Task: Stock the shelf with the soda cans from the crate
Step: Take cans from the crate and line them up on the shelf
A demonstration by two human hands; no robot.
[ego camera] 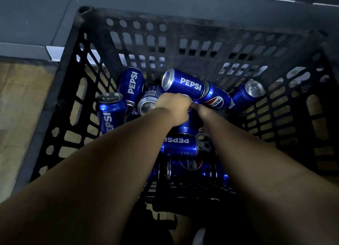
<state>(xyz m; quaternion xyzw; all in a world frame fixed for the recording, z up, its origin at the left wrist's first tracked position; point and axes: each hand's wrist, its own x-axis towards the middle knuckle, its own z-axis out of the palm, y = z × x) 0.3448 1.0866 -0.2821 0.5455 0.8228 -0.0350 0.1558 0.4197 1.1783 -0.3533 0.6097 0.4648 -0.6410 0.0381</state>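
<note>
At the centre of the crate (183, 24), among the jumbled soda cans (185, 85), your left hand (174, 107) curls knuckles-up and your right hand (200, 108) lies half hidden, neither grip legible; close each round one can's body, then lift clear of the crate walls.

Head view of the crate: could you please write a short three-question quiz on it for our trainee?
1. True or false: the soda cans lie jumbled, most on their sides.
2. The crate is: A) black with perforated walls; B) red with solid walls; C) clear plastic.
3. Where do the left hand and right hand reach?
Key: 1 true; 2 A; 3 into the crate, among the cans.
</note>
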